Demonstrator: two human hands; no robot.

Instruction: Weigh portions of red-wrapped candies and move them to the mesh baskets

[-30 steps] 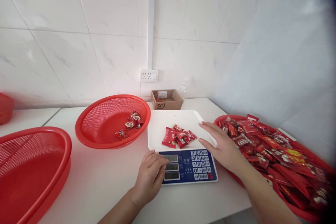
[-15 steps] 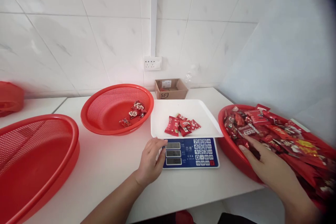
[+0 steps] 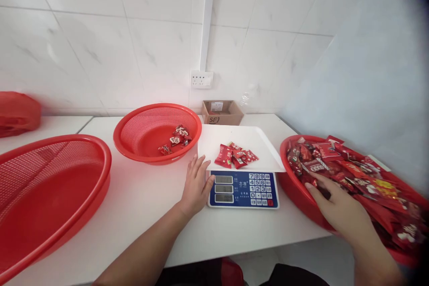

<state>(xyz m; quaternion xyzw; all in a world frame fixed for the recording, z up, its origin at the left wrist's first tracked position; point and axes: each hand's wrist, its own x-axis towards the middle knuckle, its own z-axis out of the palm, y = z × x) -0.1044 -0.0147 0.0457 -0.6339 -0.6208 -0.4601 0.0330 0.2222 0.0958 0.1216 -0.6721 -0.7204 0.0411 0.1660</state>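
A blue electronic scale [image 3: 243, 189] carries a white tray [image 3: 261, 154] with a few red candy packets [image 3: 235, 155]. My left hand [image 3: 195, 186] lies flat on the table, fingers stretched out, touching the scale's left edge. My right hand [image 3: 338, 208] reaches over the near rim of a red basket [image 3: 295, 192] heaped with red snack packets [image 3: 355, 178], fingers extended onto the pile and holding nothing that I can see.
A round red mesh basket [image 3: 134, 140] left of the scale holds a few wrapped candies [image 3: 176, 137]. A larger red basket [image 3: 50, 187] sits at the near left. A small cardboard box [image 3: 222, 112] and a wall socket [image 3: 201, 79] are at the back.
My right hand left the white tray and moved right into the heaped basket. My left hand uncurled and now lies flat by the scale. The view shifted slightly.
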